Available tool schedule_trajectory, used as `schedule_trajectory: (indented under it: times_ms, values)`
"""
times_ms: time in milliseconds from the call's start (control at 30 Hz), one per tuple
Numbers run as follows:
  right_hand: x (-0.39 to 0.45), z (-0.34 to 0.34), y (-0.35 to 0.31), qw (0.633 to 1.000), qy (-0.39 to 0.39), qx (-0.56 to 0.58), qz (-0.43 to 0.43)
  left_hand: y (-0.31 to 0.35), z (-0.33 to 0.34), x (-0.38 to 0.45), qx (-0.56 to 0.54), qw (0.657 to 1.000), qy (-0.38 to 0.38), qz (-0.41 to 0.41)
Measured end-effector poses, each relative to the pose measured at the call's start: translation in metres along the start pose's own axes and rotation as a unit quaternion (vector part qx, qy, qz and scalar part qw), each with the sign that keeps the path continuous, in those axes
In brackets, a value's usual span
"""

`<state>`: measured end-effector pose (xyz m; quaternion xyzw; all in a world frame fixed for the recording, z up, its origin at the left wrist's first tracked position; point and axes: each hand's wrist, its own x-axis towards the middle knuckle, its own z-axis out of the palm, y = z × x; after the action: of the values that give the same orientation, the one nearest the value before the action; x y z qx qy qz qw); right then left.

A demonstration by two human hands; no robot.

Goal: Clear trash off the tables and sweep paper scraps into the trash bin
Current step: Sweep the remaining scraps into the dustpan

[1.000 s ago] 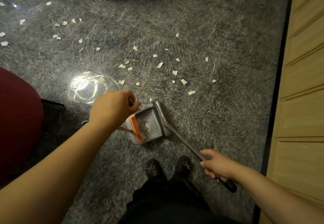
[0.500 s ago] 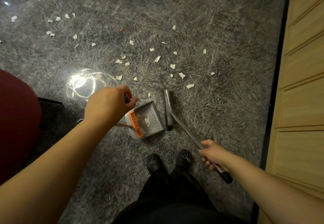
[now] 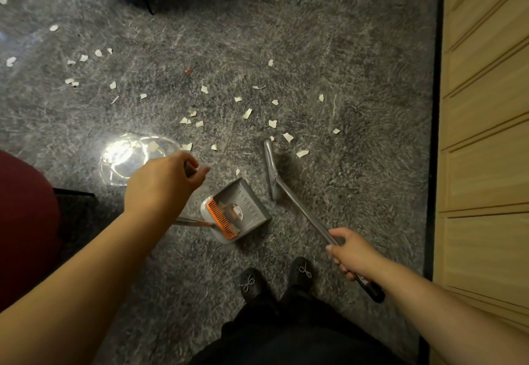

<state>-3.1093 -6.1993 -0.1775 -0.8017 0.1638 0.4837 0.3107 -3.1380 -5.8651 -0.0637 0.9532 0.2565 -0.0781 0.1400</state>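
Gripping the broom (image 3: 300, 207) handle at lower right, right hand (image 3: 350, 253) has fingers curled round it; broom head sits mid-frame just right of the grey dustpan (image 3: 243, 207). Left hand (image 3: 163, 181) clenches the dustpan's handle, centre left. Paper scraps (image 3: 247, 113) lie scattered on the grey floor (image 3: 343, 50) above, a few inside the pan.

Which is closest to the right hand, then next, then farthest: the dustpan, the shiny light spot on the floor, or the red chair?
Measured from the right hand in the head view:
1. Dustpan, just to its left on the floor.
2. Shiny light spot, farther left, beyond the left hand.
3. Red chair, at the far left edge.
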Motion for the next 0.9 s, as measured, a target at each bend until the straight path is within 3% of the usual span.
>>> schedule_trajectory:
  times_ms: [433, 667, 900]
  values:
    - [0.08, -0.13, -0.083, 0.994, 0.09, 0.038, -0.039, 0.092, 0.0, 0.107, -0.022, 1.0, 0.013, 0.006]
    - [0.146, -0.235, -0.123, 0.994, 0.105, -0.005, -0.017, 0.152, 0.006, 0.195, 0.023, 1.0, -0.015, 0.001]
    - [0.203, -0.317, -0.146, 0.992, 0.112, -0.056, 0.012, 0.168, -0.002, 0.249, 0.048, 0.998, -0.016, -0.042]
